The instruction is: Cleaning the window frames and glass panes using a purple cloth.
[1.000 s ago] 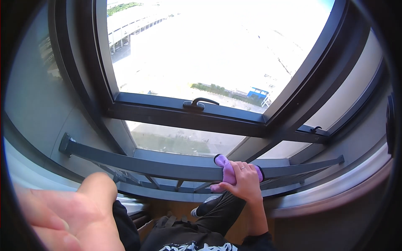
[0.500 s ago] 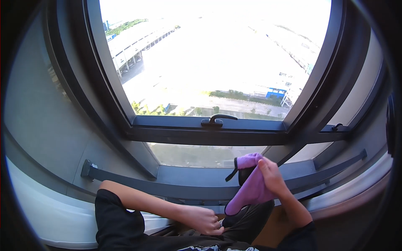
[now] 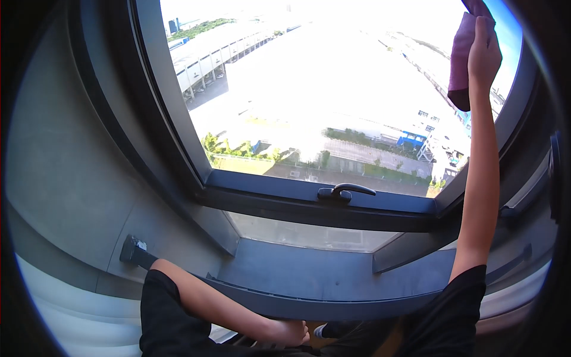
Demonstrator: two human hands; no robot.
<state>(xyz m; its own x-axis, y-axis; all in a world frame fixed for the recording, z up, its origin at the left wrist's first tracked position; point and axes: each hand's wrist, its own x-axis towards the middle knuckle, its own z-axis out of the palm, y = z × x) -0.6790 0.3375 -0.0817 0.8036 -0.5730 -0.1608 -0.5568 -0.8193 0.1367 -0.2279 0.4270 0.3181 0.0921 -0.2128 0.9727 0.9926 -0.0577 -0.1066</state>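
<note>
My right hand [image 3: 484,62] is raised at the upper right, closed round a purple cloth with black edging [image 3: 460,64]. The cloth is held up against or just in front of the window pane [image 3: 333,83], near its right frame; whether it touches the glass I cannot tell. Low in the middle, close to my lap, my left hand [image 3: 289,333] is closed with its fingers curled in. What it holds, if anything, is hidden.
A black handle [image 3: 347,191] sticks out from the window's lower frame. Below it, a dark metal rail [image 3: 321,306] runs across in front of the sill [image 3: 297,268]. White curtain fabric [image 3: 77,315] hangs at the lower left.
My right hand has lifted the purple cloth from near the rail up to the window's upper right. My left hand has shifted slightly left and down. The view has tilted somewhat.
</note>
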